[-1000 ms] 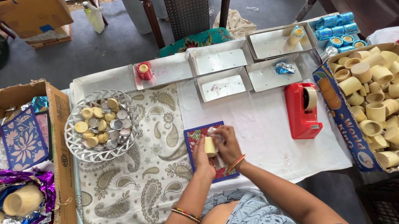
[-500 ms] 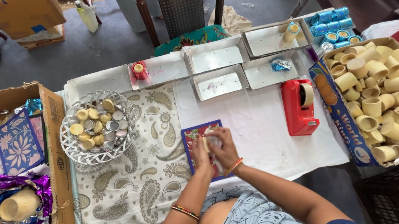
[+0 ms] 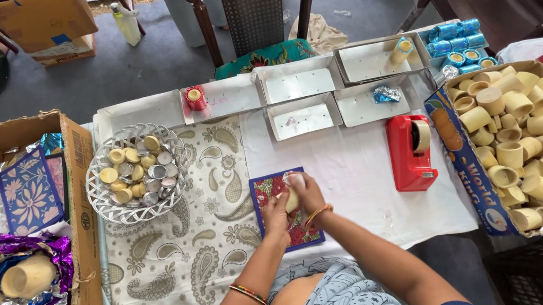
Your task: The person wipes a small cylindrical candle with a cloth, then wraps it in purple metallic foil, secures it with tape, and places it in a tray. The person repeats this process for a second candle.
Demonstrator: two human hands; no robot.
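1. A small cream cup (image 3: 292, 201) sits clasped between both hands, over the patterned card (image 3: 269, 191) at the near table edge.
2. The left hand (image 3: 274, 212) and right hand (image 3: 306, 193) have barely shifted since a second ago, fingers closed on the cup.
3. To the right stands a red tape dispenser (image 3: 411, 151); to the left, a white basket (image 3: 139, 182).
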